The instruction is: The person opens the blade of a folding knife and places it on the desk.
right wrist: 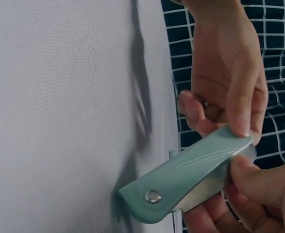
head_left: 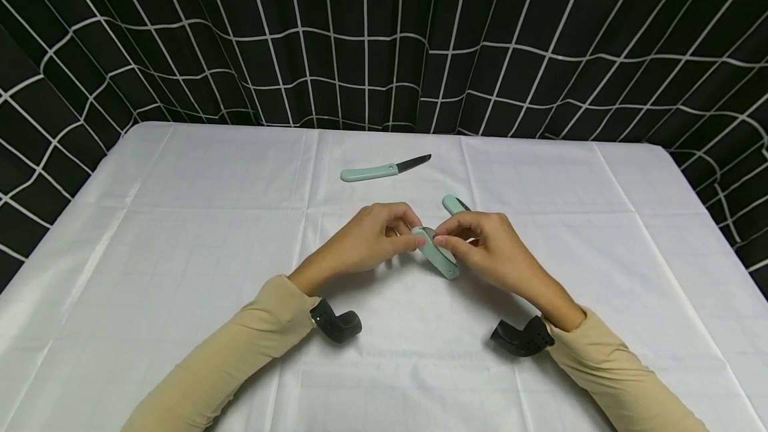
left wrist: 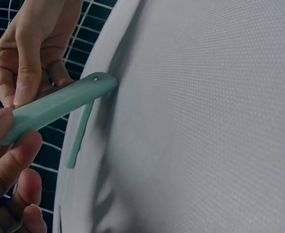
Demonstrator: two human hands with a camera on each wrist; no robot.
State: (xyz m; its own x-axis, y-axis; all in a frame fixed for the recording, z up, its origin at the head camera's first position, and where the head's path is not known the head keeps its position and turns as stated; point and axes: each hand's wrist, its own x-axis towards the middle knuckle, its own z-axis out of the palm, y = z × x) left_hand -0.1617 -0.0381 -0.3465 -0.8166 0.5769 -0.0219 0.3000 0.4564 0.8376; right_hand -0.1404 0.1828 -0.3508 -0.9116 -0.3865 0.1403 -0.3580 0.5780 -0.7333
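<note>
Between the two hands is a folding knife (head_left: 441, 260) with a mint-green handle, tilted, its riveted end toward the table. My left hand (head_left: 373, 240) pinches the handle's far end between thumb and fingers. With thumb and fingertips, my right hand (head_left: 493, 245) pinches the blade (right wrist: 206, 188), which lies mostly folded along the handle, its edge strip showing in the right wrist view. Right behind the right hand lies a second green folding knife (head_left: 453, 203), partly hidden by the fingers.
Farther back on the white-covered table (head_left: 198, 232) lies a third green knife (head_left: 369, 173) with its dark blade out, pointing right. A black curtain (head_left: 336, 39) with a white grid hangs behind the table. Black wrist cameras (head_left: 337, 324) sit at both sleeves.
</note>
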